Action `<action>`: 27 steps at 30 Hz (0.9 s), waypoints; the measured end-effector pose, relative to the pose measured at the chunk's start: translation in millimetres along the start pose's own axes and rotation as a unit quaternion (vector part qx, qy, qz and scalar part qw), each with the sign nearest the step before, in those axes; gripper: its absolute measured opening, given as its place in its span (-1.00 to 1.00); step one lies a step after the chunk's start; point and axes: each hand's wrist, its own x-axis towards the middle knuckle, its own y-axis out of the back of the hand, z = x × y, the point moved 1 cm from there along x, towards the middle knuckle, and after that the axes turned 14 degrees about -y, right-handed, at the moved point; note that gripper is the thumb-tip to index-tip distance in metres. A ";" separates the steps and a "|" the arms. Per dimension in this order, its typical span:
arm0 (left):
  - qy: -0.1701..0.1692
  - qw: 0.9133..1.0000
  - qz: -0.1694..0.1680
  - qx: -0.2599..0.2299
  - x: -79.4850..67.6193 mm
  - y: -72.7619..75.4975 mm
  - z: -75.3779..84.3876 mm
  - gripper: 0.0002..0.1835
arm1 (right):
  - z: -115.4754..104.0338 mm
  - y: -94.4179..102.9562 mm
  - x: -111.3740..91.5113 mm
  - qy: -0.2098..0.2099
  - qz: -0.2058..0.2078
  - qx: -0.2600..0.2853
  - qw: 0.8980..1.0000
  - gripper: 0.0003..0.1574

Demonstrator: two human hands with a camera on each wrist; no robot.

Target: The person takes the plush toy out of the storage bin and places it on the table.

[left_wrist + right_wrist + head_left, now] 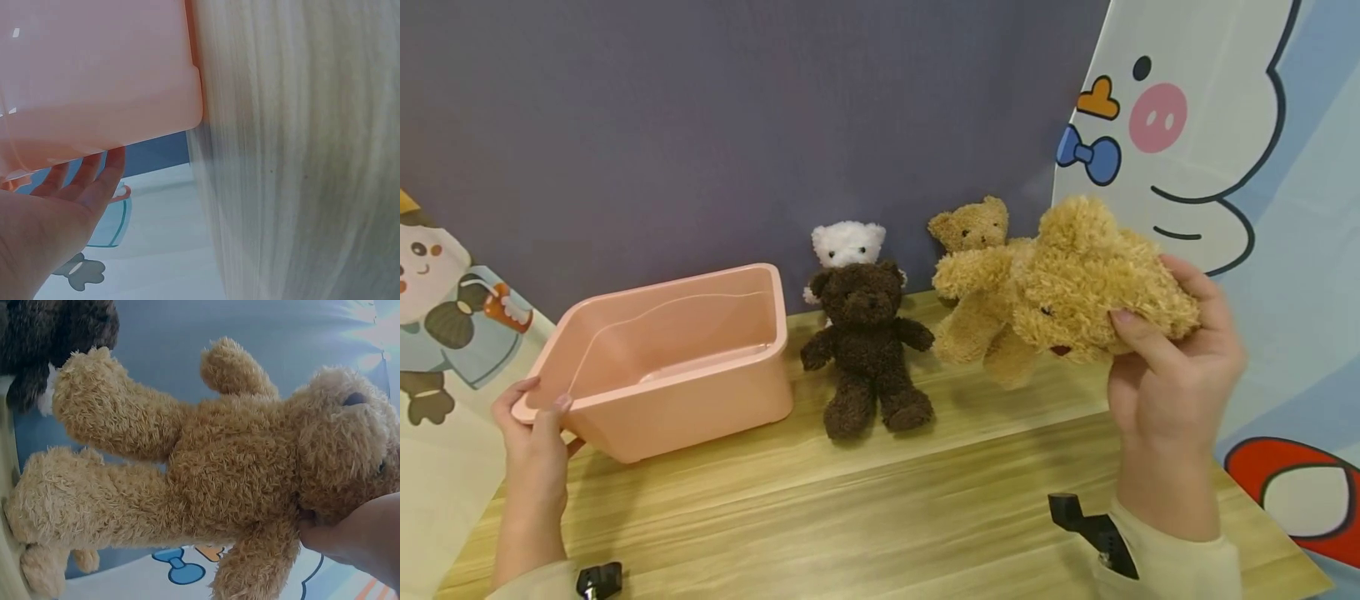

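Note:
At the left end of the pink plastic bin (692, 417), my left hand (535, 454) grips the rim, thumb on the near side. The left wrist view shows several of its fingers (87, 172) against the bin's outer wall. My right hand (1183, 383) holds a golden teddy bear (1075, 279) by the head, tipped sideways above the table. Its legs point left, towards a dark brown teddy bear (868, 350) that sits upright. Behind the dark one sits a white teddy bear (848, 243), partly hidden. A tan teddy bear (972, 227) is mostly covered by the held bear.
Everything stands on a wood-grain table (850, 517). A dark grey-blue backdrop (812, 125) rises right behind the bears and bin. Cartoon-printed cloths hang at both sides, with a white character (1195, 125) at right.

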 end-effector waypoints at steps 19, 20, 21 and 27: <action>-0.015 1.000 -0.012 -0.012 -0.6 -4.1 0.2 -0.45 | -19.6 34.8 73.8 -0.080 -0.130 -0.341 0.928 -0.49; -0.014 1.000 -0.011 -0.013 -0.5 -4.0 0.2 -0.45 | -20.8 37.9 78.4 -0.098 -0.131 -0.354 0.921 -0.48; -0.014 1.000 -0.009 -0.011 -0.5 -3.7 0.2 -0.45 | -22.1 40.3 82.6 -0.108 -0.127 -0.392 0.905 -0.47; -0.010 1.000 -0.001 0.007 -1.9 -0.8 -0.8 -0.45 | -16.0 52.1 100.0 -0.156 -0.130 -0.573 0.794 -0.46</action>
